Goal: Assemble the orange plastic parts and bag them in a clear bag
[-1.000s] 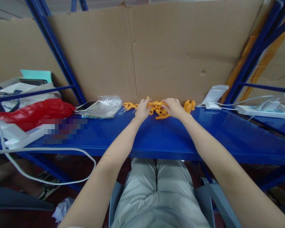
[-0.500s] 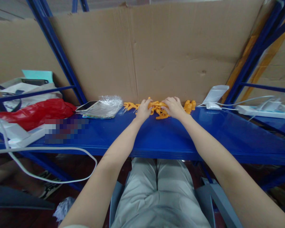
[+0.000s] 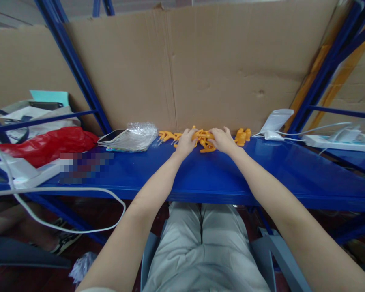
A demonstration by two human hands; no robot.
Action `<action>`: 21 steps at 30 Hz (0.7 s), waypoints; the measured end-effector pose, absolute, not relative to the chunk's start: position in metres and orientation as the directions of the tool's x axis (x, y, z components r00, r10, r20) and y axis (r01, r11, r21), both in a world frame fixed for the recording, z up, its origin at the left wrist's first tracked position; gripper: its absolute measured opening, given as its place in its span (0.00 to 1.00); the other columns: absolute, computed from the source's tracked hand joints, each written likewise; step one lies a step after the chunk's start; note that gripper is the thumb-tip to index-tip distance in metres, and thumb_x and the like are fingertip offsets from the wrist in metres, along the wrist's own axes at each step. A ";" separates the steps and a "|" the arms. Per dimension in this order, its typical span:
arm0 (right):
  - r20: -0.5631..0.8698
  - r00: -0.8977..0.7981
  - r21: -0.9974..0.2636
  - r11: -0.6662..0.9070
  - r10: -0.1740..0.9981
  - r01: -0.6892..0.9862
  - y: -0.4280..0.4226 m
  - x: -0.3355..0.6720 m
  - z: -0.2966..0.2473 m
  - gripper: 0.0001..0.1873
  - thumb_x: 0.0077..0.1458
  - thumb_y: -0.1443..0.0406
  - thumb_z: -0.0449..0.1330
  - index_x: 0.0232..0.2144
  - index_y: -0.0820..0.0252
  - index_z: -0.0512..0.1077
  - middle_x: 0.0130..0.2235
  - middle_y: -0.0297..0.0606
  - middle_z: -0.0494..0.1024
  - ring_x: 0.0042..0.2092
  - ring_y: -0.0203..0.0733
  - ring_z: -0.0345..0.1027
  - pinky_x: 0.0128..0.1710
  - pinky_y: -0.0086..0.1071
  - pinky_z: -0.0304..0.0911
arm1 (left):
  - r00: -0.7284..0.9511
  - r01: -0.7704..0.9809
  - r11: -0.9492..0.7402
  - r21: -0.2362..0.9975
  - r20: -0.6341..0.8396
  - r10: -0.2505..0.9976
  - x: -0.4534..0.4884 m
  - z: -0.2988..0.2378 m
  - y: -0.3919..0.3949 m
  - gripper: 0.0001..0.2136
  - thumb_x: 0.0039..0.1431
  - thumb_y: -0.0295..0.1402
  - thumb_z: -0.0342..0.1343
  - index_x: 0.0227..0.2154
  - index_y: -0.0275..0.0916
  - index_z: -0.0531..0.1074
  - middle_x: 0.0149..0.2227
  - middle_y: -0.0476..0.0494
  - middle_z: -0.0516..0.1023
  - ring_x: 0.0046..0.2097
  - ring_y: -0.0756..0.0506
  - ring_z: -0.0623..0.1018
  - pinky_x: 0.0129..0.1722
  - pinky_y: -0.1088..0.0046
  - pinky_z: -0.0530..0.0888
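Observation:
Near the back of the blue shelf [image 3: 213, 174], my left hand [image 3: 187, 142] curls its fingers over orange plastic pieces. Opposite it, my right hand [image 3: 222, 140] is bent round the other end of the same cluster. An orange plastic piece [image 3: 204, 134] spans the gap between my fingertips; its exact shape is partly hidden. Just below lies a curved orange part [image 3: 207, 148]. Branching orange parts [image 3: 166, 135] with small metal-looking coils lie left of my left hand. A chunky orange figure-like part [image 3: 242, 136] stands right of my right hand.
A cardboard sheet [image 3: 215, 69] rises behind the shelf. To the left are a plastic-wrapped packet [image 3: 136, 138], a red bag [image 3: 54, 144] and a looping white cable [image 3: 118, 198]. A white adapter [image 3: 273, 135] and a power strip [image 3: 340, 142] sit at right.
Both hands have shifted very slightly right and down, and the orange piece between them sits a little lower. The other orange parts lie where they were.

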State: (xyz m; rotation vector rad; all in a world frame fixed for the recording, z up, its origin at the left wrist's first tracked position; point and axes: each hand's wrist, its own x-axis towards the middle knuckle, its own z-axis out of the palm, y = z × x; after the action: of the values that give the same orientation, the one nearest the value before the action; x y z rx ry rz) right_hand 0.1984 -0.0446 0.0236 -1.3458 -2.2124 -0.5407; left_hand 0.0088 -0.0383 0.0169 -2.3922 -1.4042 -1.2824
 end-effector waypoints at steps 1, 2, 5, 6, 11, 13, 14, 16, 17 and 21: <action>0.599 -0.395 0.083 0.437 0.696 0.896 -0.045 0.197 0.024 0.18 0.62 0.66 0.50 0.52 0.65 0.68 0.51 0.56 0.76 0.54 0.56 0.67 0.60 0.57 0.47 | 0.224 0.751 -0.577 0.321 0.698 0.680 0.008 0.017 -0.038 0.18 0.57 0.21 0.55 0.50 0.38 0.72 0.46 0.40 0.74 0.51 0.43 0.74 0.56 0.63 0.71; 0.605 -0.399 0.088 0.440 0.689 0.894 -0.046 0.196 0.024 0.19 0.63 0.65 0.49 0.53 0.65 0.68 0.51 0.55 0.76 0.55 0.56 0.67 0.60 0.58 0.47 | 0.222 0.748 -0.580 0.324 0.701 0.678 0.007 0.017 -0.037 0.18 0.57 0.21 0.54 0.50 0.38 0.72 0.45 0.41 0.74 0.51 0.44 0.74 0.56 0.63 0.71; 0.614 -0.408 0.099 0.446 0.676 0.889 -0.047 0.194 0.025 0.19 0.64 0.64 0.47 0.52 0.64 0.70 0.49 0.54 0.77 0.53 0.56 0.68 0.59 0.59 0.48 | 0.215 0.743 -0.585 0.325 0.712 0.669 0.006 0.016 -0.035 0.17 0.58 0.22 0.54 0.50 0.40 0.72 0.45 0.41 0.74 0.49 0.44 0.75 0.54 0.63 0.72; 0.614 -0.407 0.103 0.443 0.676 0.891 -0.047 0.194 0.025 0.19 0.64 0.64 0.47 0.51 0.63 0.71 0.48 0.54 0.77 0.53 0.56 0.68 0.59 0.59 0.48 | 0.215 0.743 -0.587 0.323 0.715 0.665 0.006 0.016 -0.035 0.17 0.58 0.22 0.54 0.50 0.40 0.72 0.45 0.42 0.74 0.49 0.44 0.75 0.54 0.63 0.72; 0.603 -0.394 0.125 0.405 0.694 0.906 -0.049 0.194 0.027 0.16 0.62 0.66 0.51 0.49 0.63 0.71 0.47 0.52 0.77 0.52 0.56 0.67 0.60 0.59 0.46 | 0.216 0.748 -0.582 0.320 0.712 0.668 0.009 0.016 -0.037 0.17 0.57 0.22 0.55 0.50 0.39 0.72 0.45 0.42 0.74 0.50 0.44 0.75 0.54 0.64 0.72; 0.609 -0.388 0.137 0.391 0.691 0.910 -0.051 0.193 0.028 0.15 0.61 0.66 0.52 0.48 0.62 0.71 0.47 0.52 0.76 0.52 0.56 0.66 0.60 0.60 0.45 | 0.208 0.754 -0.572 0.324 0.709 0.674 0.011 0.016 -0.038 0.17 0.57 0.22 0.55 0.50 0.39 0.72 0.45 0.41 0.74 0.50 0.44 0.75 0.54 0.64 0.72; 0.615 -0.387 0.144 0.386 0.687 0.911 -0.052 0.193 0.029 0.14 0.61 0.66 0.52 0.48 0.62 0.71 0.47 0.52 0.76 0.52 0.56 0.66 0.60 0.60 0.44 | 0.202 0.757 -0.567 0.326 0.708 0.677 0.011 0.016 -0.038 0.17 0.57 0.22 0.55 0.50 0.39 0.72 0.45 0.41 0.74 0.50 0.44 0.75 0.54 0.63 0.72; 0.625 -0.388 0.157 0.377 0.677 0.913 -0.054 0.193 0.029 0.13 0.61 0.67 0.52 0.47 0.61 0.71 0.47 0.51 0.76 0.51 0.56 0.66 0.60 0.60 0.44 | 0.191 0.761 -0.558 0.331 0.708 0.680 0.012 0.015 -0.038 0.18 0.57 0.22 0.55 0.50 0.39 0.72 0.45 0.41 0.74 0.50 0.43 0.75 0.54 0.63 0.72; 0.630 -0.387 0.163 0.372 0.673 0.914 -0.054 0.193 0.029 0.13 0.61 0.67 0.53 0.46 0.60 0.71 0.46 0.51 0.76 0.51 0.55 0.66 0.60 0.61 0.44 | 0.187 0.763 -0.555 0.333 0.708 0.681 0.013 0.015 -0.038 0.18 0.57 0.22 0.55 0.50 0.39 0.72 0.45 0.41 0.74 0.50 0.43 0.75 0.54 0.63 0.72; 0.663 -0.382 0.184 0.355 0.643 0.917 -0.054 0.193 0.028 0.12 0.60 0.68 0.52 0.45 0.60 0.71 0.45 0.49 0.76 0.49 0.55 0.65 0.60 0.61 0.44 | 0.177 0.769 -0.543 0.338 0.704 0.688 0.015 0.014 -0.037 0.18 0.57 0.23 0.55 0.51 0.39 0.72 0.45 0.40 0.75 0.51 0.42 0.75 0.54 0.63 0.72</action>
State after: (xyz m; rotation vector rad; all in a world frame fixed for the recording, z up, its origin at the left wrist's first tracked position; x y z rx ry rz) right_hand 0.1927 -0.0538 0.0283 -1.3541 -2.1378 -0.7486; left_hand 0.0146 -0.0369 0.0140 -2.3358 -1.4517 -1.3135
